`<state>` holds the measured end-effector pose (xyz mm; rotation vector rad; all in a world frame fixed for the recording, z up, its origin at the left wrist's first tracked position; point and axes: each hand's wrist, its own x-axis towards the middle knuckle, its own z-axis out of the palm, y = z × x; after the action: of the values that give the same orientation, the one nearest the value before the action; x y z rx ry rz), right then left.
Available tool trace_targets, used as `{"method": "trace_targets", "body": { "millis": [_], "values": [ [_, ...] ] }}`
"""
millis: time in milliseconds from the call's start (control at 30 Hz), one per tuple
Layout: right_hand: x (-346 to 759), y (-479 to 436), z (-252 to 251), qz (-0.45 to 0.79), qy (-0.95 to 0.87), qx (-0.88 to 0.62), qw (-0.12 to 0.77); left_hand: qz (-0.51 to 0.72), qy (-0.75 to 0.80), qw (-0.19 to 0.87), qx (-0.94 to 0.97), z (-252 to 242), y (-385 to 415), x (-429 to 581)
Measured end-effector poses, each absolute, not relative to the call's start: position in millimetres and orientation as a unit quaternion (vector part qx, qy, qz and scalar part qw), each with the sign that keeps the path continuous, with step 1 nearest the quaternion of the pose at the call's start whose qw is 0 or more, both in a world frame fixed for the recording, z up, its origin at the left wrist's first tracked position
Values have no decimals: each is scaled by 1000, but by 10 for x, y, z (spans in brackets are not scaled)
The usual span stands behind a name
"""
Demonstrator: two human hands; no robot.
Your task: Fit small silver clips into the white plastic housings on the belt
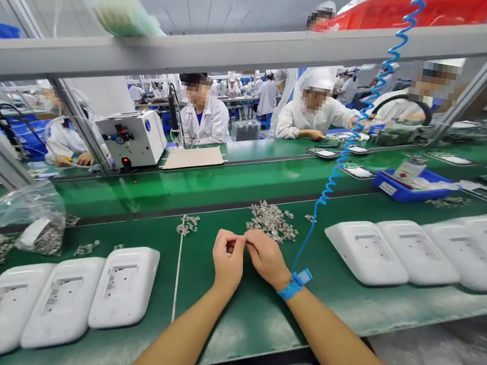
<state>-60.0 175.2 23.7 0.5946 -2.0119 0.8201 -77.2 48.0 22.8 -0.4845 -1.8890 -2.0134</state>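
My left hand (228,258) and my right hand (267,256) meet at the fingertips over the green bench mat, both with fingers curled closed. Whatever lies in the pinch is too small or hidden to make out. Just beyond them spreads a pile of small metal pieces (273,219). A smaller cluster of metal pieces (188,224) lies to the left, by a white line on the mat. Around my right wrist sits a blue wrist strap (294,284), joined to a coiled blue cord (328,187) that hangs from above.
White plastic housings (124,288) stand in a row at left; several more housings (366,251) line the right. A clear bag (48,235) of metal pieces lies at far left. Farther back are a blue tray (402,188), a green conveyor (235,175), a metal frame bar (229,41) and co-workers.
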Motion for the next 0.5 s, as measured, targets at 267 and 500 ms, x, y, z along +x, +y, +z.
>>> {"method": "trace_targets", "body": {
  "millis": [267, 500],
  "values": [
    [-617, 1855, 289, 536, -781, 115, 298, -657, -712, 84, -234, 202, 473, -776],
    [-614, 1911, 370, 550, -780, 129, 270, -556, -746, 195, -309, 219, 433, -835]
  ]
}}
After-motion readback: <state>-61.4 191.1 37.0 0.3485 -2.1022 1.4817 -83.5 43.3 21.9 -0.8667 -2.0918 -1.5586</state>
